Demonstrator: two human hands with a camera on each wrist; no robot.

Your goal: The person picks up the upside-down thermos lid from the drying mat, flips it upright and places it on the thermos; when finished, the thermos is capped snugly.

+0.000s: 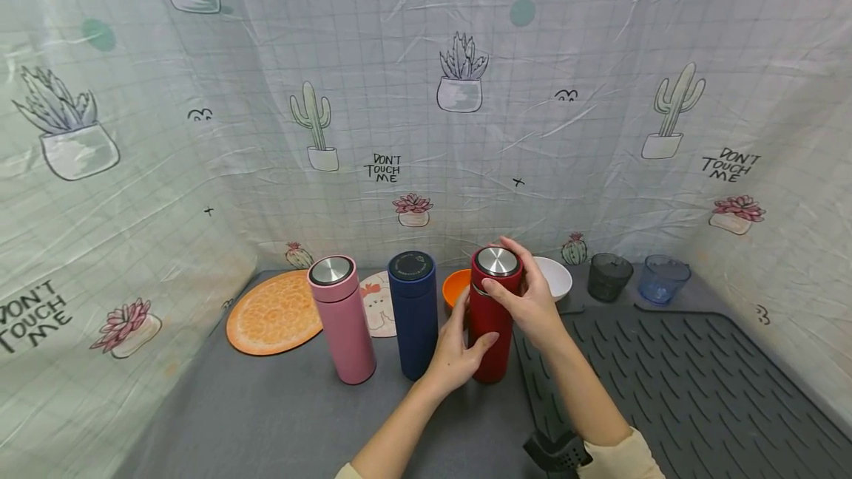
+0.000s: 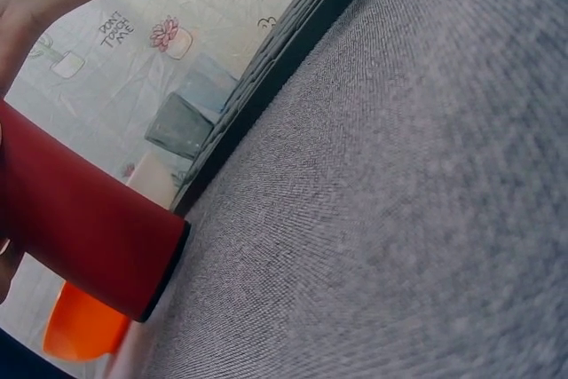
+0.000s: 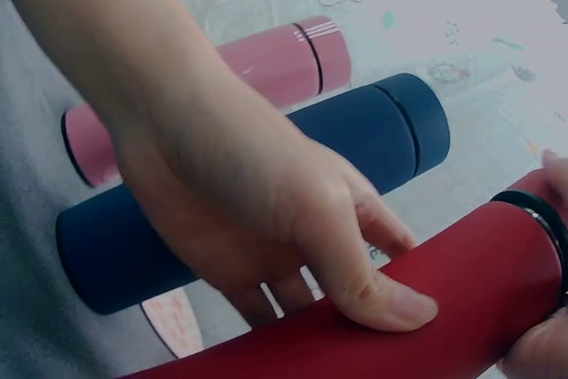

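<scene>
1. Three flasks stand upright in a row on the grey bench (image 1: pixel 279 420): a pink flask (image 1: pixel 342 320) on the left, a dark blue flask (image 1: pixel 414 314) in the middle, and a red flask (image 1: pixel 494 313) on the right, just beside the edge of the ribbed mat (image 1: pixel 665 390).
2. The left hand (image 1: pixel 455 353) grips the lower body of the red flask, its fingers (image 3: pixel 390 303) curled round the side and the thumb pressed flat on the red wall.
3. The right hand (image 1: pixel 529 298) grips the top of the same flask, its fingers wrapped round the lid (image 1: pixel 496 262), whose silver face shows from above.
4. Seen from the left wrist, the base of the red flask rests on the bench, with the mat's edge running beside it.
5. Behind the flasks lie an orange-slice plate (image 1: pixel 274 313) and a pale cartoon coaster (image 1: pixel 379 303); an orange bowl (image 1: pixel 455 287) and a white bowl (image 1: pixel 555 277) sit close behind the red flask.
6. Farther right, at the back of the mat, stand a dark grey cup (image 1: pixel 609 276) and a blue glass (image 1: pixel 663 279), just beside each other.
7. A cactus-print cloth (image 1: pixel 426 94) hangs round the bench on three sides.
</scene>
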